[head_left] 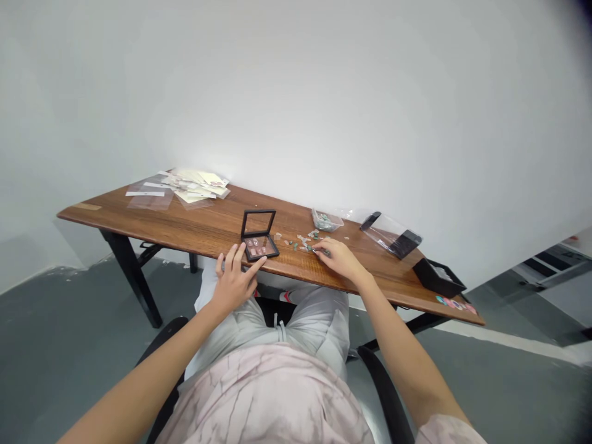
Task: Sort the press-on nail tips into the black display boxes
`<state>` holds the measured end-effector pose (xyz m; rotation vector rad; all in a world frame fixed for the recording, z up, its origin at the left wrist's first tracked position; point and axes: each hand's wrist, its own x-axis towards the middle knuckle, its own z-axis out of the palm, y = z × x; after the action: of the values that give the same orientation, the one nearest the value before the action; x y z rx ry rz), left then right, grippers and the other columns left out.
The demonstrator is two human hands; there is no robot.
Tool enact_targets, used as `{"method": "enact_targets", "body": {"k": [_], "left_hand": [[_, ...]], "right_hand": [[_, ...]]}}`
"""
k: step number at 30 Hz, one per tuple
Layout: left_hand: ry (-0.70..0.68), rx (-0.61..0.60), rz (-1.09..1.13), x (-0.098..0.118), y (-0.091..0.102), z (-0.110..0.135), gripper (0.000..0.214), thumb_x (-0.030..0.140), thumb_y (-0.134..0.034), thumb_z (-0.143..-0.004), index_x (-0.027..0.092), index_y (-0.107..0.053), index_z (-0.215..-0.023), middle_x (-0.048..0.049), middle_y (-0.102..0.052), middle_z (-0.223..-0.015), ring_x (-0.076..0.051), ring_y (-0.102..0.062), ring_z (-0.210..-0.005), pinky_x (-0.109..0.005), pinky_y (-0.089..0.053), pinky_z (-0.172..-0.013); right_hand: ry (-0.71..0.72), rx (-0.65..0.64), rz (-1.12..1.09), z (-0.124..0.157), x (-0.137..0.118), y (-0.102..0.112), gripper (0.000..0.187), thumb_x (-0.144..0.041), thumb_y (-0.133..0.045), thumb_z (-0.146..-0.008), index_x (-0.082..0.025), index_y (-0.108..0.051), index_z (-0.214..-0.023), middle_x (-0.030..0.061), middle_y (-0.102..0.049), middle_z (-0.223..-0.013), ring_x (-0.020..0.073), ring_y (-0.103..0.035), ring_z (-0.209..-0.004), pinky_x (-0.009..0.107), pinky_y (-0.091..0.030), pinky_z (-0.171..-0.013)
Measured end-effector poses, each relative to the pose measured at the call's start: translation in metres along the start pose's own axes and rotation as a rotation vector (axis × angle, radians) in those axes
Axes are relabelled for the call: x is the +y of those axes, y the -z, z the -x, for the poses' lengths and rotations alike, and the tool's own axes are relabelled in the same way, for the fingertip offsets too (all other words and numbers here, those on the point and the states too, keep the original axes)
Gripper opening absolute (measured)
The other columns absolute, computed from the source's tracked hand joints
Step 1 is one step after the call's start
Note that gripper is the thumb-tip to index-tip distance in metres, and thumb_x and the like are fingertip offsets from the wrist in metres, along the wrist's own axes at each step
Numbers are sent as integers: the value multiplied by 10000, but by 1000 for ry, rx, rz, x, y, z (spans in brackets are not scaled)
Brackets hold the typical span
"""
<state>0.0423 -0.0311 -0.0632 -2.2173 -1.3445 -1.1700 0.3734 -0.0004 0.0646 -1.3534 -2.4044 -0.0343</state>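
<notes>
Wood table (139,225), brown w/ black legs (132,277). Far L corner: loose pile of cream paper cards (197,187) + clear poly sleeves (150,196) w/ white strips, overlapping, near back edge. Toward R end by back edge: clear bag (393,234) w/ black flat pieces inside. Just past it, near front edge: open black box (438,277), tilted look, hard to tell. R corner, right at edge: small pink + teal bits (456,303), too small to ID. Black chair arm (386,394) below table. Grey floor (60,320), white wall (296,92) behind.
</notes>
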Motion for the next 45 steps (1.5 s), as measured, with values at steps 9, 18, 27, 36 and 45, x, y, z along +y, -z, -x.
{"method": "enact_targets", "body": {"k": [9, 18, 27, 36, 45], "left_hand": [[-1, -12, -1, 0, 1, 0, 668, 258, -676, -862, 418, -477, -1479, -129, -184, -1694, -424, -317, -1493, -647, -169, -1177], [1, -20, 2, 0, 1, -1, 685, 258, -657, -873, 419, -439, -1503, -136, -180, -1694, -425, -316, -1492, -644, -160, -1179], [3, -3, 19, 0, -4, 0, 693, 310, -736, -831, 457, -488, -1461, -120, -274, -1660, -420, -321, -1479, -632, -170, -1177], [6, 44, 38, 0, -8, 0, 625, 317, -738, -823, 424, -561, -1413, -125, -372, -1617, -409, -309, -1489, -634, -166, -1182], [11, 43, 75, -2, -9, 3, 522, 313, -694, -861, 379, -605, -1371, -139, -397, -1603, -383, -306, -1502, -644, -156, -1190]], "right_hand": [[-78, -141, -179, -14, 11, 15, 258, -185, -649, -886, -232, -774, -1107, 60, -742, -1079, 201, -689, -940, 325, -529, -878], [-217, -195, -250, -20, 13, 13, 124, -213, -702, -836, -190, -752, -946, 37, -760, -858, 187, -703, -774, 289, -539, -729], [-165, 33, -216, -26, 5, 15, 115, -302, -680, -867, -223, -750, -913, 43, -785, -933, 221, -723, -835, 337, -548, -798], [-51, 43, -378, -53, -51, -5, 133, -294, -701, -877, -234, -762, -979, 54, -787, -986, 220, -732, -892, 347, -565, -832], [62, 14, -397, -83, -76, -35, 100, -233, -731, -869, -215, -763, -962, 42, -717, -908, 172, -670, -803, 286, -521, -756]]}}
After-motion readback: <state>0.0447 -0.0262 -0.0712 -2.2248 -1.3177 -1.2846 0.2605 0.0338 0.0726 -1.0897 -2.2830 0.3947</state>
